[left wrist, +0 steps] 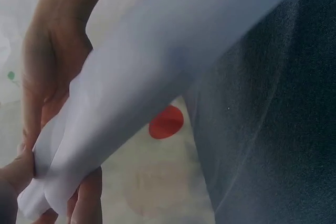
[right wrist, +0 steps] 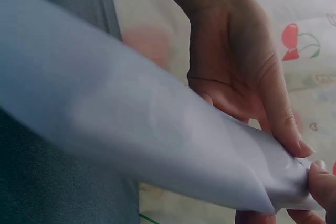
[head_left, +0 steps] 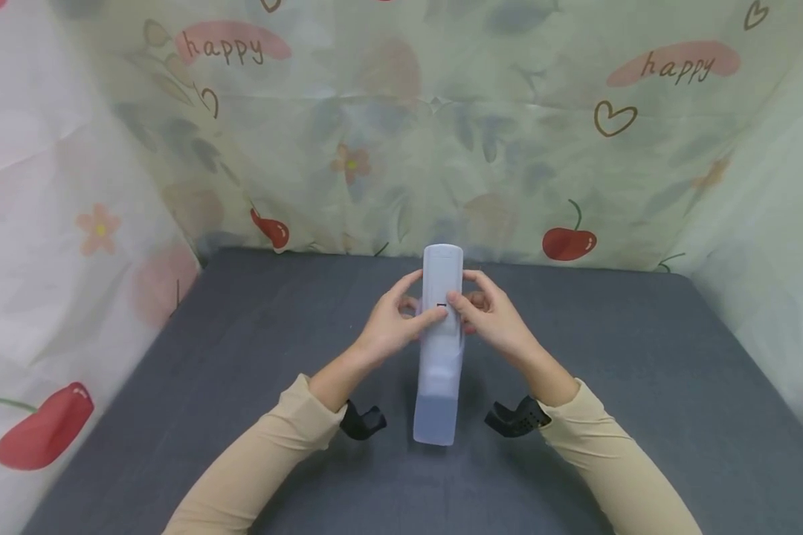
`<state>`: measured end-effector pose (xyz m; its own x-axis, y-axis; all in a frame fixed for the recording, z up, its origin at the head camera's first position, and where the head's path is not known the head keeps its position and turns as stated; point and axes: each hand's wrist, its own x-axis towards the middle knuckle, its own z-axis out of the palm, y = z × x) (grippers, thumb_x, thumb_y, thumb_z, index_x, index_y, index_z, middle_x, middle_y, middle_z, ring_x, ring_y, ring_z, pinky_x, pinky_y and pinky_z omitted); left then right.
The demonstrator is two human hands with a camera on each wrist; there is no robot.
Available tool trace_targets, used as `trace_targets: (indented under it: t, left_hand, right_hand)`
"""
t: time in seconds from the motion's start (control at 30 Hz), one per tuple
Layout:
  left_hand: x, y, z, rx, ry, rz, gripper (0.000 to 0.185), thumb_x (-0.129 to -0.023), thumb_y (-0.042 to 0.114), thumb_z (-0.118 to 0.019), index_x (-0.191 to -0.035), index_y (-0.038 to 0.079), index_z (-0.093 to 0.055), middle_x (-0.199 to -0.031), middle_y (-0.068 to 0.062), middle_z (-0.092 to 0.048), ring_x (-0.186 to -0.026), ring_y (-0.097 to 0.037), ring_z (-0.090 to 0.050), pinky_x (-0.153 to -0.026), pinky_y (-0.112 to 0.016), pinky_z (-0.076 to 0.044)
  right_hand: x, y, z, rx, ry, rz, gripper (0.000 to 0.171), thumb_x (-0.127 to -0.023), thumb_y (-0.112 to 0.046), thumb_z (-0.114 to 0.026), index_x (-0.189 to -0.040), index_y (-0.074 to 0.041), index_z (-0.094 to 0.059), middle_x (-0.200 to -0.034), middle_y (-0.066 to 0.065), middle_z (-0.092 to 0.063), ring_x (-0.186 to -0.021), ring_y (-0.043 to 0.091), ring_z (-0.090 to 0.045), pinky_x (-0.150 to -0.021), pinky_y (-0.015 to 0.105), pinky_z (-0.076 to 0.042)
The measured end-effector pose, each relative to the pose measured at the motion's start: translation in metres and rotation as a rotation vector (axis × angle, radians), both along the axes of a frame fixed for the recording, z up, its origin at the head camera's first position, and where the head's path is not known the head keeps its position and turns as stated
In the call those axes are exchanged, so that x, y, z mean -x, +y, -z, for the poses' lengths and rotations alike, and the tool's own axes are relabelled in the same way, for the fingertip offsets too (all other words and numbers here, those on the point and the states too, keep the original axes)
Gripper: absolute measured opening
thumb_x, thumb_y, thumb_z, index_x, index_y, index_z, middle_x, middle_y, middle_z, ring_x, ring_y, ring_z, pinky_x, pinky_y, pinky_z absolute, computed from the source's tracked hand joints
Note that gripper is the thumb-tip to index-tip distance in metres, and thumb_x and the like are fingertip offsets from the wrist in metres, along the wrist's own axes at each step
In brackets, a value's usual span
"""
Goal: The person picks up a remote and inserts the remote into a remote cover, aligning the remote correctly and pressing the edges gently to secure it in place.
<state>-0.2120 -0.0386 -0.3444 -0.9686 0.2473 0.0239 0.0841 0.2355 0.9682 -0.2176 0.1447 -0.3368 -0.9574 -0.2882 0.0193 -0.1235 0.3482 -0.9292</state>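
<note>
A long white remote control in a translucent sleeve is held above the grey table, its far end pointing away from me. My left hand grips its left side, thumb on top near a small red button. My right hand grips the right side, thumb also on top. In the left wrist view the white remote runs diagonally and the fingers curl round its far end. The right wrist view shows the remote with the right hand's fingers wrapped round it.
A grey cloth covers the table. Printed fabric with cherries and "happy" lettering hangs behind and on both sides. Black wrist camera mounts sit under the beige sleeves.
</note>
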Motion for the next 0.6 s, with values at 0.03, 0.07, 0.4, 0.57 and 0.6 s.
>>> trace_targets:
  t: [0.03, 0.07, 0.4, 0.57, 0.6]
  left_hand:
    - [0.000, 0.000, 0.000, 0.012, 0.010, 0.002, 0.073, -0.085, 0.026, -0.069, -0.146, 0.023, -0.029, -0.099, -0.017, -0.063, -0.072, -0.018, -0.066, -0.064, -0.037, -0.056]
    - [0.000, 0.000, 0.000, 0.015, 0.014, -0.001, 0.072, -0.086, 0.026, -0.068, -0.146, 0.022, -0.029, -0.098, -0.017, -0.062, -0.071, -0.018, -0.066, -0.064, -0.037, -0.056]
    - [0.002, -0.006, 0.002, -0.028, 0.035, -0.063, 0.069, -0.086, 0.022, -0.068, -0.145, 0.020, -0.032, -0.093, -0.017, -0.061, -0.071, -0.017, -0.066, -0.063, -0.039, -0.056]
    - [0.003, -0.009, 0.001, -0.018, 0.045, -0.064, 0.070, -0.087, 0.023, -0.067, -0.146, 0.019, -0.029, -0.097, -0.019, -0.060, -0.075, -0.021, -0.067, -0.066, -0.040, -0.057]
    - [0.002, -0.009, 0.000, -0.015, 0.049, -0.057, 0.072, -0.087, 0.023, -0.066, -0.147, 0.018, -0.028, -0.098, -0.019, -0.060, -0.077, -0.022, -0.067, -0.067, -0.042, -0.057]
  right_hand:
    - [0.000, 0.000, 0.001, -0.006, -0.001, -0.001, 0.049, -0.096, -0.035, -0.051, -0.137, -0.012, -0.038, -0.110, 0.024, -0.063, -0.083, 0.013, -0.062, -0.076, 0.036, -0.054]
    - [0.000, 0.001, 0.002, -0.007, -0.004, 0.003, 0.049, -0.096, -0.036, -0.051, -0.136, -0.011, -0.039, -0.109, 0.024, -0.063, -0.083, 0.013, -0.062, -0.076, 0.036, -0.054]
    - [-0.004, 0.012, 0.007, -0.055, -0.097, -0.084, 0.043, -0.095, -0.030, -0.055, -0.124, 0.001, -0.050, -0.101, 0.019, -0.063, -0.078, 0.016, -0.062, -0.074, 0.035, -0.054]
    - [-0.005, 0.016, 0.010, -0.067, -0.097, -0.149, 0.032, -0.094, -0.022, -0.057, -0.108, 0.006, -0.058, -0.084, 0.010, -0.063, -0.073, 0.020, -0.061, -0.070, 0.033, -0.054]
    - [-0.005, 0.016, 0.010, -0.060, -0.090, -0.153, 0.030, -0.093, -0.021, -0.057, -0.106, 0.006, -0.059, -0.083, 0.008, -0.062, -0.073, 0.019, -0.060, -0.070, 0.033, -0.054]
